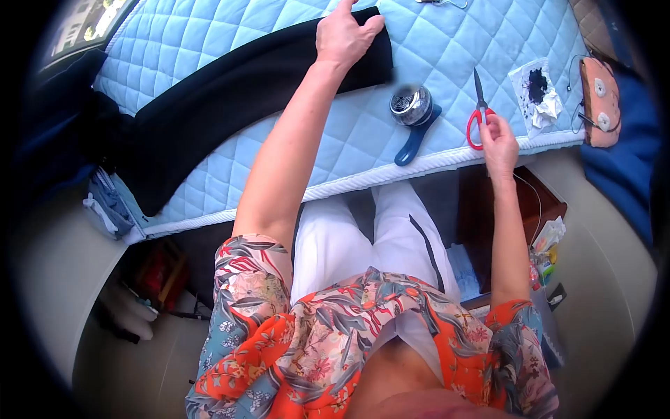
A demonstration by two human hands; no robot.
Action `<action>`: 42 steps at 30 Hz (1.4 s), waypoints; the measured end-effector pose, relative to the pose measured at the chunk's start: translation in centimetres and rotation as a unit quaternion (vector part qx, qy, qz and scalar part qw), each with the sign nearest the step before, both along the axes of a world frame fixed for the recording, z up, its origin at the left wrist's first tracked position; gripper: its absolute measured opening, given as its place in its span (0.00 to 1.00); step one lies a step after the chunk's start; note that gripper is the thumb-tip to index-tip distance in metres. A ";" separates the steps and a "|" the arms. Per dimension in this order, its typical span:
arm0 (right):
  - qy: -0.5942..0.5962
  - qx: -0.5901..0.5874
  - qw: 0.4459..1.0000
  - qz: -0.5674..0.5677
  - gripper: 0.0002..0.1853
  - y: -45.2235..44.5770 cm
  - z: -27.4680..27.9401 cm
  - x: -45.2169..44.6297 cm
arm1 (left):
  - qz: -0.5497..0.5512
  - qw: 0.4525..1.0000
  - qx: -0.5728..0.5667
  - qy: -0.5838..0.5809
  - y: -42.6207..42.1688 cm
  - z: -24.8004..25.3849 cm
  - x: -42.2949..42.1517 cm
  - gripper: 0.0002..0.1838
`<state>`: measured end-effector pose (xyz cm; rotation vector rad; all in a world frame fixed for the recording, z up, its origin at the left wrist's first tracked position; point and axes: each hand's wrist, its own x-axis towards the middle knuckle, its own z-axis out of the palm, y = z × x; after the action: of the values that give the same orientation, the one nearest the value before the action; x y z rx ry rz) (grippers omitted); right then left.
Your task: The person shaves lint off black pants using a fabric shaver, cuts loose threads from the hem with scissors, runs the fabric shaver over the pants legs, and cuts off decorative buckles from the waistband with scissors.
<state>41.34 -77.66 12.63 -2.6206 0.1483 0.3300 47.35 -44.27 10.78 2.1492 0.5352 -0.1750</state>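
Across the light-blue quilted cover (447,42) lies a long black cloth (230,91), with the left hand (345,36) over its far end, thumb stretched out; its fingertips run toward the top edge, so whether they grip cannot be told. Near the cover's white-trimmed edge, the right hand (500,145) has its fingers closed on the red handles of the scissors (480,101), blades pointing away from the person. Between cloth and scissors lies a blue-handled device (417,140) with a round, clear head.

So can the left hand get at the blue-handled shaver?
Probably yes: the blue-handled shaver lies on the quilt near the left hand, with only flat black fabric and bare quilt between.
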 end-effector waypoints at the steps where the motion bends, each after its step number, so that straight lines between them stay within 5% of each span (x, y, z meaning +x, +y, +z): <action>1: -0.013 -0.064 0.998 0.022 0.15 -1.2 0.1 0.5 | 0.011 0.997 0.065 -0.037 -0.9 -0.4 0.4 0.40; 3: -0.015 -0.134 0.990 0.049 0.22 -2.0 -0.9 0.8 | 0.030 0.982 0.168 -0.076 -2.5 -1.5 0.7 0.36; 7: 0.031 -0.158 0.986 0.054 0.29 -0.9 -0.8 0.8 | 0.016 0.979 0.200 -0.045 -2.8 -2.6 1.3 0.24; 10: 0.017 -0.166 0.981 0.094 0.30 -0.6 -1.7 0.9 | 0.025 0.979 0.196 -0.043 -2.5 -2.8 1.2 0.21; 14: 0.038 -0.151 0.980 0.125 0.30 -0.4 -0.9 1.9 | 0.044 0.972 0.141 -0.184 -1.2 -5.4 0.3 0.19; 16: 0.062 -0.071 0.993 0.070 0.26 -0.2 -0.4 2.2 | 0.040 0.962 0.101 -0.249 0.1 -5.7 -0.2 0.19; 19: 0.071 0.127 0.989 0.028 0.23 0.4 1.8 2.6 | 0.077 0.984 -0.121 -0.106 1.6 -3.0 -1.6 0.19; 22: 0.044 0.324 0.945 0.025 0.22 5.3 4.3 3.1 | 0.085 0.948 -0.294 -0.086 3.0 -1.5 -2.9 0.18; 28: -0.077 0.415 0.875 0.238 0.22 17.9 5.1 5.7 | 0.068 0.916 -0.396 -0.013 5.8 4.5 -5.6 0.19; 30: 0.033 0.365 0.913 0.178 0.26 22.6 6.6 4.8 | 0.066 0.908 -0.412 0.032 6.8 6.2 -6.5 0.18; 32: 0.020 0.366 0.907 0.209 0.23 25.3 5.5 4.3 | 0.050 0.898 -0.437 0.017 7.7 6.6 -7.4 0.19; 36: 0.092 0.548 0.811 0.185 0.20 27.6 3.4 4.6 | 0.060 0.886 -0.459 -0.039 9.6 6.3 -9.7 0.20; 40: 0.280 0.593 0.732 0.184 0.21 28.7 5.0 4.6 | 0.086 0.871 -0.474 -0.094 11.3 5.8 -12.3 0.20; 42: 0.248 0.560 0.770 0.180 0.24 29.8 4.2 3.5 | 0.098 0.853 -0.505 -0.085 12.5 5.5 -13.5 0.19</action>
<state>44.80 -47.86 16.83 -1.2999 -0.3086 0.9079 33.80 -31.74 16.24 1.0576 0.4142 -0.1086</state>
